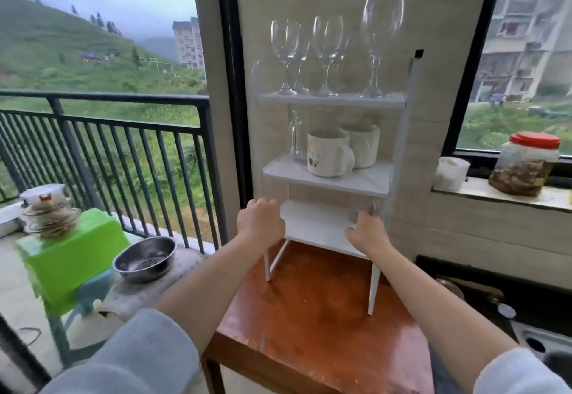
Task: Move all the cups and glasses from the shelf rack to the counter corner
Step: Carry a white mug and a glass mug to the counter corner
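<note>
A white three-tier shelf rack (328, 177) stands on a reddish wooden table (309, 316). Several wine glasses (325, 53) stand on its top shelf. On the middle shelf are a clear glass mug (295, 136) and two white mugs (328, 153), (363, 146). A clear tumbler (360, 205) stands at the right of the bottom shelf. My right hand (366, 234) has its fingers curled around the tumbler's lower part. My left hand (261, 220) is closed on the rack's left front post at bottom-shelf height.
A steel bowl (145, 259) sits left of the table, beside a green box (71, 257) with stacked dishes (49, 211). The window sill at right holds a white tub (452, 172) and a red-lidded jar (526, 164). A dark stove (483, 297) lies to the right.
</note>
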